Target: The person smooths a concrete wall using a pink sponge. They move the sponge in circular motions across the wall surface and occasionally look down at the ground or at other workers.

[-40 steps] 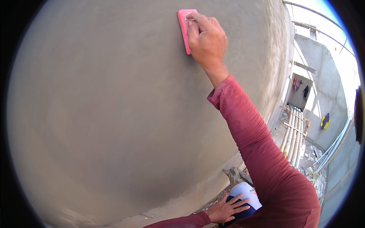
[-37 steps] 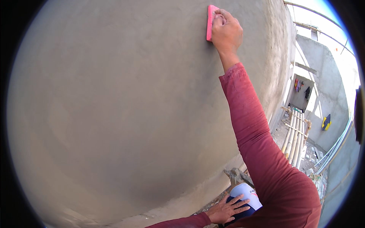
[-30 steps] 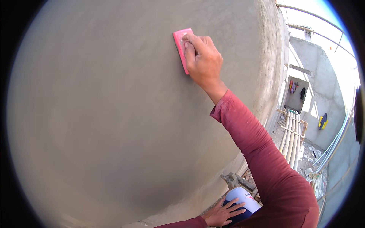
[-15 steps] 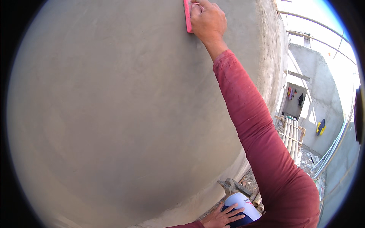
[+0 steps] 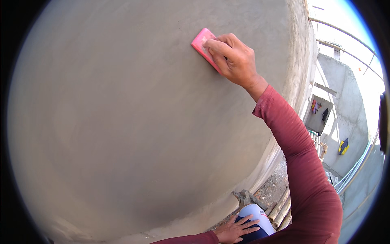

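Float [image 5: 200, 41] now lower, more tilted; right hand [image 5: 237, 61] grips it (left hand [image 5: 230, 232], fingers spread, on blue-white cloth [image 5: 252, 211]). Keep float flat on wall [image 5: 142, 118], pressure even.

The wall [image 5: 134, 122] is showing a matt, mostly smooth plaster face, while its right edge [image 5: 301, 53] is looking rougher and streaky. The pink block [image 5: 201, 40] is appearing matt, its top wearing a pale, scuffed patch (plastic or foam, hard to tell). The right sleeve [image 5: 296, 134] is creasing as dull cloth; the poles [image 5: 280, 211] are looking woody, the ground [image 5: 276, 183] gritty.
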Demonstrator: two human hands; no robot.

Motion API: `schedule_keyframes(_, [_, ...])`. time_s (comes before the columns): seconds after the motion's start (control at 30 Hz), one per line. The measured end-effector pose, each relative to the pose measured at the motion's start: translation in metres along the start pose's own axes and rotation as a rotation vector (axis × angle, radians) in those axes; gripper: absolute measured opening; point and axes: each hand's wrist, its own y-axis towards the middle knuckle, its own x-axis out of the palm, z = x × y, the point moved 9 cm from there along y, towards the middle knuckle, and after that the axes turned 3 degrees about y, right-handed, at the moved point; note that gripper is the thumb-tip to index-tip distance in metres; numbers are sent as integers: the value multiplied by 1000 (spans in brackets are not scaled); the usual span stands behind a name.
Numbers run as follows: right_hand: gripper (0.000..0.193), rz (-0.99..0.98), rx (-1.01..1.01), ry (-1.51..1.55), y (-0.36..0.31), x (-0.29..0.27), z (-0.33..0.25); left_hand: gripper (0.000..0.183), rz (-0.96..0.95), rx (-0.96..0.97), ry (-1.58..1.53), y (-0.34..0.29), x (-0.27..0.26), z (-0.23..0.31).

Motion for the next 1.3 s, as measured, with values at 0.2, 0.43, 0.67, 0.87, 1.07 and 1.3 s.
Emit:
schedule_keyframes(0.2, [23, 90, 105, -134, 37, -1, 35, 82, 102, 100, 277, 3, -14, 24])
schedule_keyframes(0.43, [20, -79, -32, -62, -14, -21, 16, 79, -32, 5, 96, 2, -16, 14])
schedule_keyframes(0.67, [21, -108, -289, 79, 12, 41, -125, 84, 70, -51, 164, -6, -13, 18])
schedule_keyframes(0.87, [24, -16, -66, -39, -2, 2, -40, 99, -36, -26, 145, -2, -42, 31])
schedule_keyframes(1.07, [22, -157, -411, 27, -22, 37, -147, 83, -81, -52, 277, -1, -32, 32])
schedule_keyframes(1.3, [24, -118, -291, 32, -4, 55, -172, 86, -91, -30, -27, 2, -32, 39])
